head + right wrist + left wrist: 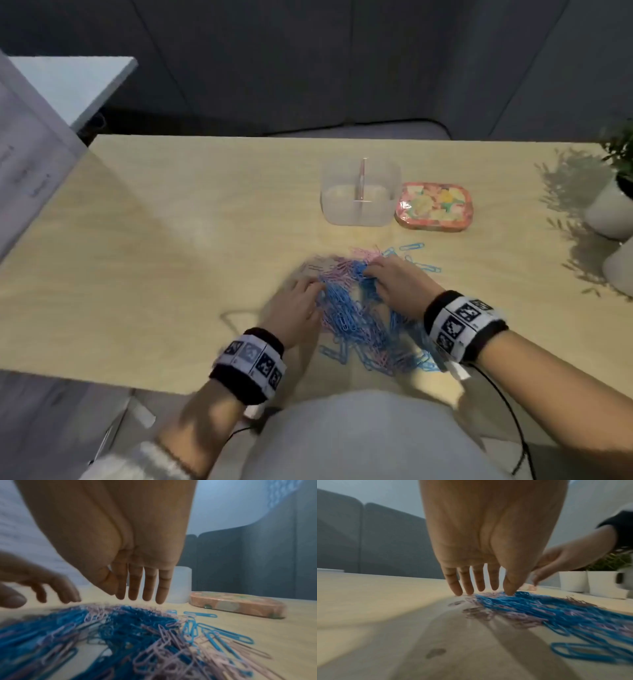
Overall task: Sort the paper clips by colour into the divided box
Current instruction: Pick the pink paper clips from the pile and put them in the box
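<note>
A big mixed pile of blue and pink paper clips [363, 315] [556, 612] [130, 635] lies on the wooden table near its front edge. My left hand [301, 298] [481, 588] rests on the pile's left side with straight, spread fingers touching the clips. My right hand [387, 277] [142, 595] lies on the pile's far right part, fingers straight and pointing down at the clips. Neither hand holds a clip. The clear divided box [360, 192] [180, 585] stands behind the pile, apparently empty, with its divider upright.
A flowery pink lid or tin [432, 205] [238, 605] lies just right of the box. White plant pots [609, 209] [590, 581] stand at the table's right edge. A few loose blue clips [416, 258] lie right of the pile. A grey sofa is behind the table.
</note>
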A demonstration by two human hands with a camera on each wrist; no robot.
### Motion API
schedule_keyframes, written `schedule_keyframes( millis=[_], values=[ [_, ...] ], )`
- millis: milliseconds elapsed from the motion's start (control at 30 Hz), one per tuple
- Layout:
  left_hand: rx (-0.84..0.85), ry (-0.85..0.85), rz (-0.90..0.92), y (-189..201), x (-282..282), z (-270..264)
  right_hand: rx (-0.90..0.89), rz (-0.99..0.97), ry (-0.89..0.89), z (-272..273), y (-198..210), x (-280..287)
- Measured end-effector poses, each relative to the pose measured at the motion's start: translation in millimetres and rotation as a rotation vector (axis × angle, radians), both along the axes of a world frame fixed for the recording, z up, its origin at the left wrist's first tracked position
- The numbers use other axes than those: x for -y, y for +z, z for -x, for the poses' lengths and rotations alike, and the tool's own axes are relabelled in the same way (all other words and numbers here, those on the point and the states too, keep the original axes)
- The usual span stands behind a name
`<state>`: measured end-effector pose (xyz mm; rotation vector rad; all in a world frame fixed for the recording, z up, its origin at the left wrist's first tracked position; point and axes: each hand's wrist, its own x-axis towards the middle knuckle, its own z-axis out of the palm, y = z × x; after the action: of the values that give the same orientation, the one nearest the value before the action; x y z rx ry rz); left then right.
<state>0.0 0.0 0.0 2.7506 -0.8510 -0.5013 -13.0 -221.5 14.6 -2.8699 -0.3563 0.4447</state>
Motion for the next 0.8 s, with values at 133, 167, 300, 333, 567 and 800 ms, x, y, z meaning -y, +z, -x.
schedule_keyframes(
  millis=[133,167,300,333,567,800],
  values=[
    [0.051,-0.071,-0.136,-8,25,9,-0.007,0.066,0.064,-4,-12,-4],
    [0.056,-0.077,-0.166,-10,26,13,-0.015,0.085,0.066,-1,-14,-2],
    [0.087,-0.046,-0.181,-11,15,28,0.010,0.097,0.039,18,-16,17],
    [0.090,-0.045,-0.179,-9,13,32,0.008,0.102,0.031,19,-16,21],
    [0.057,0.119,0.004,4,18,-8,0.050,-0.059,-0.146,-25,0,16],
    [-0.065,0.188,-0.132,-1,38,-69,-0.080,0.048,-0.123,-58,-10,-16]
  ],
)
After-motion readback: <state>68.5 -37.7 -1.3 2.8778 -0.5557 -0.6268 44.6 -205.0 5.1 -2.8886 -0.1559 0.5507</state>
